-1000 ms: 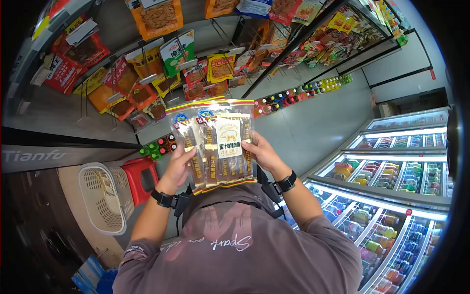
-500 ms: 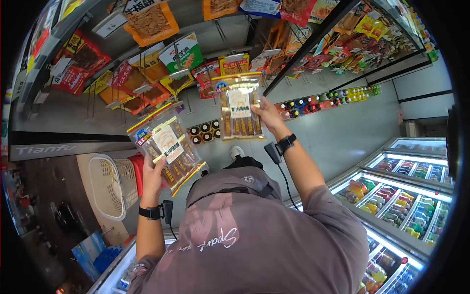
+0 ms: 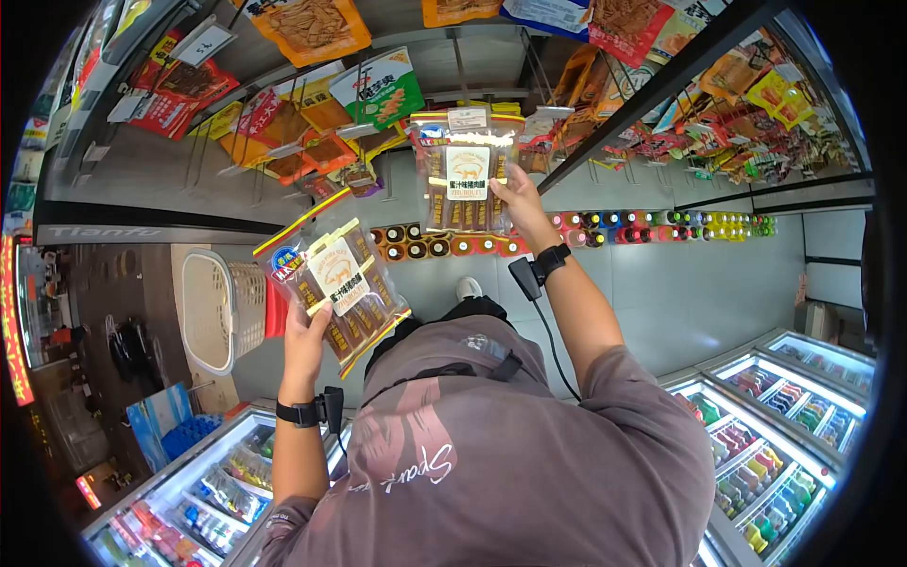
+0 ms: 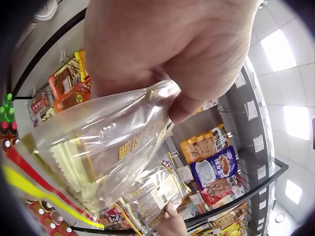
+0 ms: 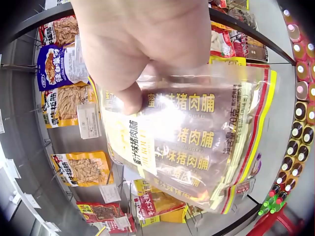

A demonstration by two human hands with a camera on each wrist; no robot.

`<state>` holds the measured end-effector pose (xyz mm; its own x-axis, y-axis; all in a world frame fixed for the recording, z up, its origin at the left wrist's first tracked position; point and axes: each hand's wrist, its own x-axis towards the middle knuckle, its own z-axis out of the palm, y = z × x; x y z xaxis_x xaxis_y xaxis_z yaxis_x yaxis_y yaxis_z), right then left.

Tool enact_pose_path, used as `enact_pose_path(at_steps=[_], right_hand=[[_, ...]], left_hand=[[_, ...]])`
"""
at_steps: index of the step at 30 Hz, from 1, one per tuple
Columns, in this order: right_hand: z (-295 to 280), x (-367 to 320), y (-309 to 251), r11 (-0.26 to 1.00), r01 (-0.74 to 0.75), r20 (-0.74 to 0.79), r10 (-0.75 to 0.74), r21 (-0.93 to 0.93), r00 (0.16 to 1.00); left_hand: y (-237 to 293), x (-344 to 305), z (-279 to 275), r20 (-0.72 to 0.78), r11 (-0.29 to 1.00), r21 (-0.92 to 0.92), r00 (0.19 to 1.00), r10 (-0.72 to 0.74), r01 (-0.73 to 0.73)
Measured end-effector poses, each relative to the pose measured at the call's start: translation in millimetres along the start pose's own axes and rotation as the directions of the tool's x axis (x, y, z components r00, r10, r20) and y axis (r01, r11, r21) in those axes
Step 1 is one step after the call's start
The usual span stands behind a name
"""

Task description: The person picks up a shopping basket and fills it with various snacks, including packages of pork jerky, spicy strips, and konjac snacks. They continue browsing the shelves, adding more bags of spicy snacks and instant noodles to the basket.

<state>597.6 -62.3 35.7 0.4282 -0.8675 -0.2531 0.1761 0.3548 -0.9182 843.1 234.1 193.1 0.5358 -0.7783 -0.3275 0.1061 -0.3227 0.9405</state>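
Observation:
My left hand (image 3: 304,354) pinches the lower edge of a clear pork jerky pack (image 3: 376,295), thumb on its front. The pack tilts to the left, with red and yellow stripes along its ends and a white label in the middle. Farther forward, my right hand (image 3: 525,210) grips the right side of a second, matching jerky pack (image 3: 461,215), held nearly upright before the hanging snacks. Through the clear film of this pack (image 3: 436,203), brown wrapped strips show. In the right wrist view the thumb presses beside the label, and the fingers behind are hidden.
Snack bags (image 3: 378,90) hang from hooks on the rack ahead, with a dark post (image 3: 652,85) at its right. Bottles (image 3: 586,229) line the floor below. A white basket (image 3: 210,307) stands left; lit drink coolers (image 3: 765,435) are at right and lower left (image 3: 213,487).
The two packs, earlier overlapping before the chest, are now apart, one in each hand. The right pack has gone forward toward the rack, the left one to the left. The view has shifted too.

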Motion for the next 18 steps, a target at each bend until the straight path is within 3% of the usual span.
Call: enact_pose_path(at_steps=[9, 13, 16, 18], right_hand=[[2, 28, 0, 0.982, 0.090, -0.005, -0.091, 0.164, 0.996], [-2, 56, 3, 0.997, 0.047, -0.090, -0.040, 0.066, 0.995], [4, 83, -4, 0.984, 0.175, -0.117, -0.179, -0.041, 0.977], [5, 108, -3, 0.979, 0.181, -0.130, -0.192, -0.094, 0.973]], left_hand=[[-6, -8, -3, -0.047, 0.999, -0.029, 0.999, -0.028, 0.027], [-1, -10, -1, -0.046, 1.000, -0.021, 0.999, -0.023, 0.022], [0, -12, -2, -0.048, 1.000, 0.014, 0.999, 0.007, -0.006], [1, -15, -2, -0.065, 1.000, 0.026, 0.998, -0.009, 0.010]])
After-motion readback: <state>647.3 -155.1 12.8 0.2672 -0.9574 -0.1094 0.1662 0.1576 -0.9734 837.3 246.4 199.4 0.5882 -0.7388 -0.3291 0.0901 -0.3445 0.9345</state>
